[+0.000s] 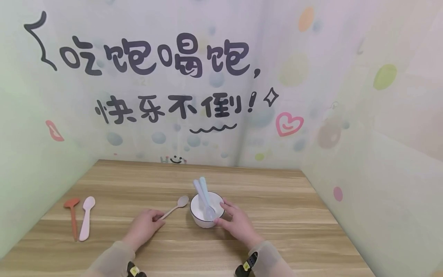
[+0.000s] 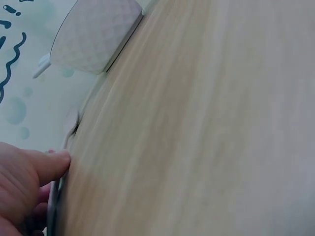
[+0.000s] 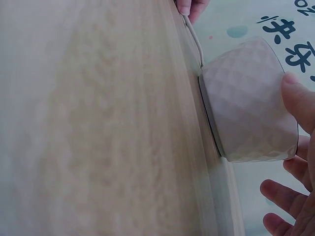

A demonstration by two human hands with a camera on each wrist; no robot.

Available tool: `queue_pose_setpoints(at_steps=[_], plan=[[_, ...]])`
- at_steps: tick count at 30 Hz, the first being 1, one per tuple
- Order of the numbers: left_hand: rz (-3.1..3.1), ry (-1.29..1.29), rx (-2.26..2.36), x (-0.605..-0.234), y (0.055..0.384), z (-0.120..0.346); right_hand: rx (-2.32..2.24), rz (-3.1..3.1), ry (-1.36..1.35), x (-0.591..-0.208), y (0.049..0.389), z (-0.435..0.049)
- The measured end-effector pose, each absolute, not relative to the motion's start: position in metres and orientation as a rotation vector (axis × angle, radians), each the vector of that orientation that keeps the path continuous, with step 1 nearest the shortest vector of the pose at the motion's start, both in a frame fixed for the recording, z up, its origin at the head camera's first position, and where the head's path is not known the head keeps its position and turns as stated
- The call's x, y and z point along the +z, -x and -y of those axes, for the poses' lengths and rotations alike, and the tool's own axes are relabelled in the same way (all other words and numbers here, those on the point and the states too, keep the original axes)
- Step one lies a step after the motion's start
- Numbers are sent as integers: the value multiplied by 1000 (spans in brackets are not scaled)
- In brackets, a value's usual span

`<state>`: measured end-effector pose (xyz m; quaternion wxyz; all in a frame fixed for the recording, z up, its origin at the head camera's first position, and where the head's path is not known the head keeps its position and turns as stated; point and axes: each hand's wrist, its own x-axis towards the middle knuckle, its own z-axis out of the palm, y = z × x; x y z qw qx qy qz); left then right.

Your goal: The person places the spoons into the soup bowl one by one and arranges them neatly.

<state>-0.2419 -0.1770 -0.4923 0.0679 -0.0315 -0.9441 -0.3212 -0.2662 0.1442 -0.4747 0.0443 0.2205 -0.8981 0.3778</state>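
A white bowl [image 1: 197, 218] with a dark rim and a quilted outer wall stands upright on the table. Inside it lean a lilac spoon [image 1: 198, 188] and a light blue spoon [image 1: 203, 185], handles sticking up past the far rim. My right hand [image 1: 238, 225] holds the bowl's right side, thumb nearer me and a finger at the rim; in the right wrist view the thumb presses the wall. Left of the bowl, a beige spoon [image 1: 182, 201] lies with its head toward the bowl. My left hand [image 1: 145, 227] pinches the end of its handle; the left wrist view shows the thumb [image 2: 54, 164] on it.
Toward the table's left edge lie an orange spoon-like utensil [image 1: 73, 219] and a pale pink spoon [image 1: 86, 219], side by side. The wood-grain table [image 1: 277, 207] is bounded by printed wall panels at the back, left and right.
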Motion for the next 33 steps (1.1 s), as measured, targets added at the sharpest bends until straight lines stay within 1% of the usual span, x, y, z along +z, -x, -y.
queue_pose_setpoints(at_steps=[10,33], plan=[[2780,-47,-959,-499,241,170,1157,2743,-672,-475,266,-144],[2751,-107,-986,-502,241,169,1151,2732,-675,-475,265,-143]])
